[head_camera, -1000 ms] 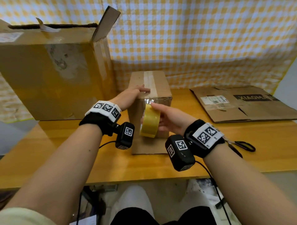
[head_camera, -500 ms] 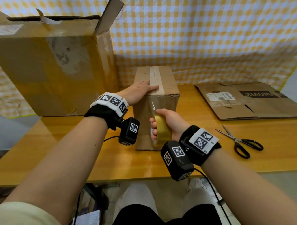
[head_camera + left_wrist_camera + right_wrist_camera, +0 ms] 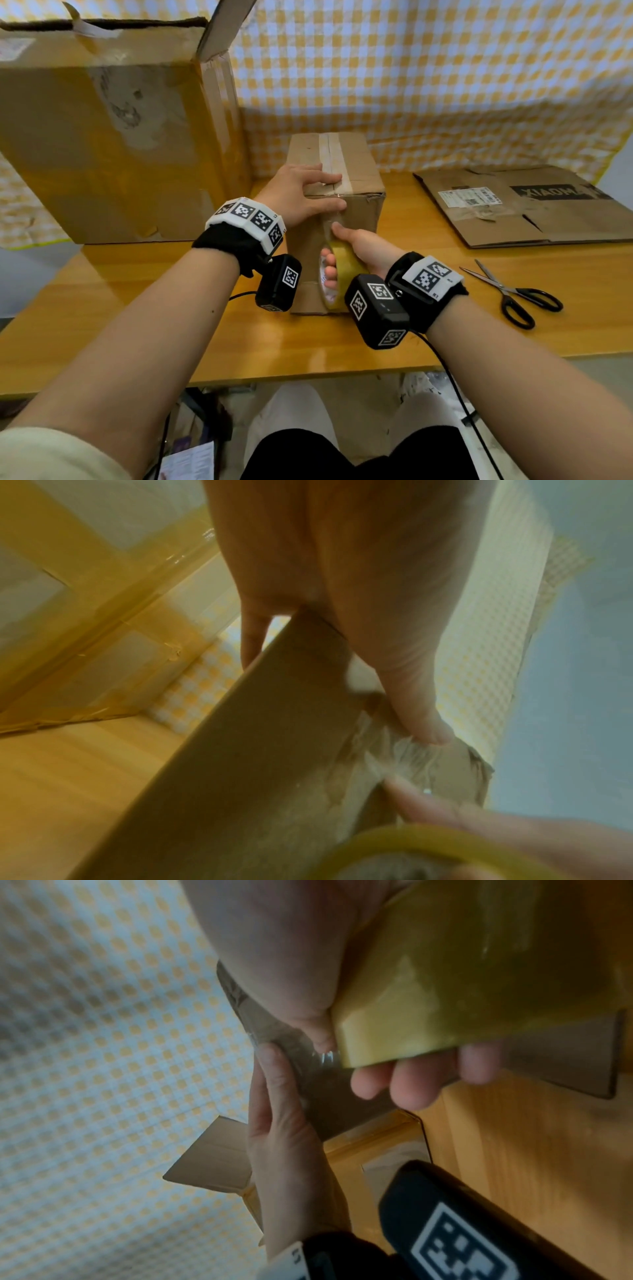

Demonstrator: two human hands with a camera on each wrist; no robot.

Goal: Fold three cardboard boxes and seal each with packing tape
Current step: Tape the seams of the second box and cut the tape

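A small folded cardboard box point(image 3: 359, 161) stands mid-table with a tape strip along its top seam. My left hand point(image 3: 329, 192) lies over its near top edge, fingers flat on top and thumb point(image 3: 418, 710) pressing the clear tape onto the front face point(image 3: 257, 777). My right hand point(image 3: 342, 245) grips the yellow tape roll point(image 3: 344, 270) against the front face, thumb up on the strip and fingers point(image 3: 411, 1085) through the core. In the right wrist view the tape roll point(image 3: 462, 974) fills the upper right, with the left hand point(image 3: 284, 1137) beside it.
A large open box point(image 3: 102, 137) stands at the left, its flap point(image 3: 222, 27) raised. A flattened cardboard box point(image 3: 513, 209) lies at the right back. Black-handled scissors point(image 3: 513, 294) rest on the wooden table point(image 3: 137, 325) to the right of my right wrist. Checked cloth hangs behind.
My right hand has drawn the tape roll from the box's top edge down its front face. The left hand's thumb has come down onto the front face.
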